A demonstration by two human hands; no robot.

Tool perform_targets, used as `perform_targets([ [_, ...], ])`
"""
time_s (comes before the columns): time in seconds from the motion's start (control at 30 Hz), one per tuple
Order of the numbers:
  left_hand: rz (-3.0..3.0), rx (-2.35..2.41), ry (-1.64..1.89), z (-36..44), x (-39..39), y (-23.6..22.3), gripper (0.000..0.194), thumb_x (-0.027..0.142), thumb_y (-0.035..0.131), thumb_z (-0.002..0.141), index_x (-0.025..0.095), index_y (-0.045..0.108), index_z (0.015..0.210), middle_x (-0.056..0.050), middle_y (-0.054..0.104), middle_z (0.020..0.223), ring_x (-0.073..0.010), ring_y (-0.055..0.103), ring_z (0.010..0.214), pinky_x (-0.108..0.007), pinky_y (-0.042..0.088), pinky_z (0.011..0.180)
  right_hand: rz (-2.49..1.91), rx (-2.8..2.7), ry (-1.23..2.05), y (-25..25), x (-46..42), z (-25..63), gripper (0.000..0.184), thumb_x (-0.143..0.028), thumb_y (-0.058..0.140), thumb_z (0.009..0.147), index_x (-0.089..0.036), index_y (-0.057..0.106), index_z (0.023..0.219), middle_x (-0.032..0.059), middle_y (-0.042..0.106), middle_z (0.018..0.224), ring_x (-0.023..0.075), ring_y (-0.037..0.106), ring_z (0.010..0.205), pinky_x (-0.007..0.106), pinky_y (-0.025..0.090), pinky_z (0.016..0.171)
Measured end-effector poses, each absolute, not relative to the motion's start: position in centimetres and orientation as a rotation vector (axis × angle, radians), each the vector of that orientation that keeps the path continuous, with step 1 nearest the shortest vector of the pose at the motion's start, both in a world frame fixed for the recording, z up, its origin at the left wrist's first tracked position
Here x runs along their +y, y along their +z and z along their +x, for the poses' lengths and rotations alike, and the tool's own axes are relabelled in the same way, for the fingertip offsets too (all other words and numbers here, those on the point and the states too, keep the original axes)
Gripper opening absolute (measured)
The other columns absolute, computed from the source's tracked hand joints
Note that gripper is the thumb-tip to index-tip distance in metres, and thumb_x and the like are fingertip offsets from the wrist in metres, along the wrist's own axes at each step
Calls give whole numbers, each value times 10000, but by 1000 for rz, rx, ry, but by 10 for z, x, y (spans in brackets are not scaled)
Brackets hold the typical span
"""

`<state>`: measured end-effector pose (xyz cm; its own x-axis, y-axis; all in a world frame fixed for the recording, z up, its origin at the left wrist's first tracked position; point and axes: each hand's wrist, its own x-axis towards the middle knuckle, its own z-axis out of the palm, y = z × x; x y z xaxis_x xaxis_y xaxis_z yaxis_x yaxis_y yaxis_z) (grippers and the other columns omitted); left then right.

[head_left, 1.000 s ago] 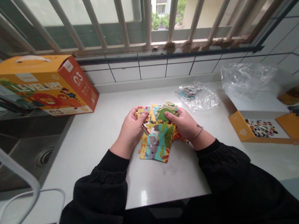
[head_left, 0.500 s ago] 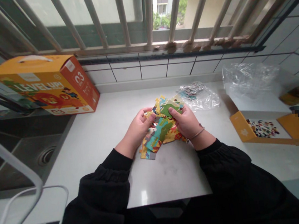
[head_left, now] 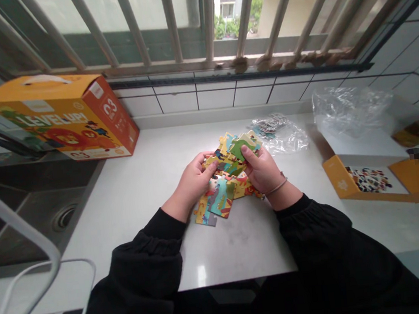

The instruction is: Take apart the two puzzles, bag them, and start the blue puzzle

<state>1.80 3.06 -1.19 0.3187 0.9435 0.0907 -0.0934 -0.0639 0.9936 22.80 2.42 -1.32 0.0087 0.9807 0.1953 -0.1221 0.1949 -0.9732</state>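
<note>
Both of my hands hold colourful jigsaw puzzle pieces just above the white counter. My left hand (head_left: 198,179) is closed on several yellow and grey pieces, thumb on top. In my right hand (head_left: 263,169), a small stack of green puzzle pieces (head_left: 238,149) is pinched under the thumb. Yellow and blue pieces (head_left: 225,144) fan out between the two hands. Below them, loose puzzle pieces (head_left: 221,201) overlap on the counter, showing teal, yellow and red print. My fingers hide parts of the held pieces.
An orange carton (head_left: 61,121) stands at the left by the sink (head_left: 35,217). Behind my right hand lies a clear plastic bag (head_left: 285,136) with pieces inside. An open orange-and-white box (head_left: 343,182) with small printed bits stands at the right. A white cable (head_left: 48,236) loops at the left.
A teal and green piece below my hands has dropped lower and now lies on the counter pile. My right hand and its green pieces have shifted slightly right.
</note>
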Motion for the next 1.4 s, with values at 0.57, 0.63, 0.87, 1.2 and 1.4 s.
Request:
perform_targets([
  [0.57, 1075, 947, 1036, 21, 35, -16, 464, 362, 887, 913, 201, 652, 1279, -64, 792, 1070, -142, 732, 755, -258, 604, 679, -1090, -887, 1273, -17, 21, 223, 615, -569, 1001, 738, -278, 674, 1169, 52, 805, 1242, 261, 814, 1078, 407, 743, 843],
  [0.63, 1101, 962, 1024, 19, 34, -18, 445, 306, 880, 902, 197, 660, 1273, -54, 792, 1035, -135, 725, 725, -254, 593, 675, -1071, -903, 1267, -16, 21, 223, 599, -567, 999, 745, -275, 685, 1164, 50, 812, 1219, 249, 815, 1045, 398, 736, 851],
  [0.87, 1236, 908, 945, 16, 31, -16, 354, 315, 826, 951, 200, 717, 1268, -64, 797, 1048, -158, 750, 808, -255, 595, 714, -954, -780, 1285, -12, 25, 229, 565, -596, 966, 785, -292, 669, 1158, 29, 812, 1197, 210, 793, 1060, 295, 674, 795],
  [1.2, 1050, 849, 1080, 22, 33, -15, 280, 425, 674, 1080, 212, 695, 1260, -74, 795, 1168, -169, 757, 956, -275, 608, 848, -1209, -1500, 1013, -19, 20, 231, 614, -580, 926, 833, -262, 663, 1288, 107, 801, 1261, 330, 772, 1162, 526, 636, 1039],
  [1.4, 1366, 754, 989, 23, 20, -3, 459, 595, 557, 1120, 222, 706, 1342, -114, 763, 1308, -248, 718, 1201, -350, 565, 1058, -1159, -1703, 1006, -18, 19, 226, 539, -480, 918, 851, -265, 690, 1289, 72, 818, 1193, 306, 784, 1073, 480, 628, 971],
])
